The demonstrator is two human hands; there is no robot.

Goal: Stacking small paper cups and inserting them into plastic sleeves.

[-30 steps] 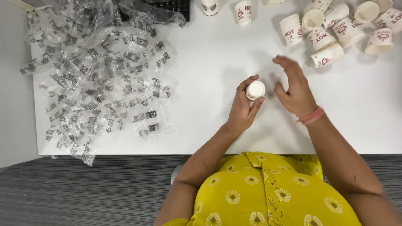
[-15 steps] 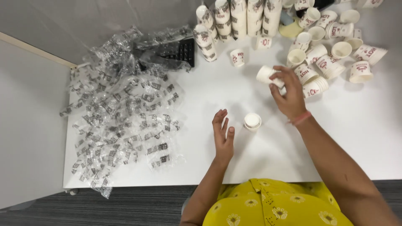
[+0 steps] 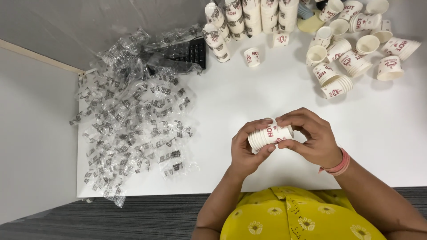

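Two hands meet over the front middle of the table (image 3: 222, 106), and between them lies a short nested stack of paper cups (image 3: 270, 135), white with red print, turned on its side with the ribbed rims toward the left. The left hand (image 3: 245, 151) wraps the rim end, thumb underneath and fingers curled over the top, its grip closed on the stack. The right hand (image 3: 311, 140) has its grip closed on the other end, fingertips pinching the base of the stack from above and the thumb pressing from below. A pink band (image 3: 338, 166) sits on the right wrist. The stack is held just above the white surface, not resting on it.

Below the hands, at the near edge, shows the person's yellow flowered garment (image 3: 293, 215).

Farther back on the right lies a loose scatter of the same cups (image 3: 351, 62), some single, some in small nested stacks, lying on their sides or standing mouth up. One lone cup (image 3: 252, 57) stands apart toward the middle. Along the far edge stand tall upright cup stacks (image 3: 253, 18), close together.

On the left side spreads a wide heap of crumpled clear plastic wrappers (image 3: 133, 120) with dark print, reaching to the table's left edge. A black keyboard (image 3: 192, 53) peeks out from under the wrappers at the back.
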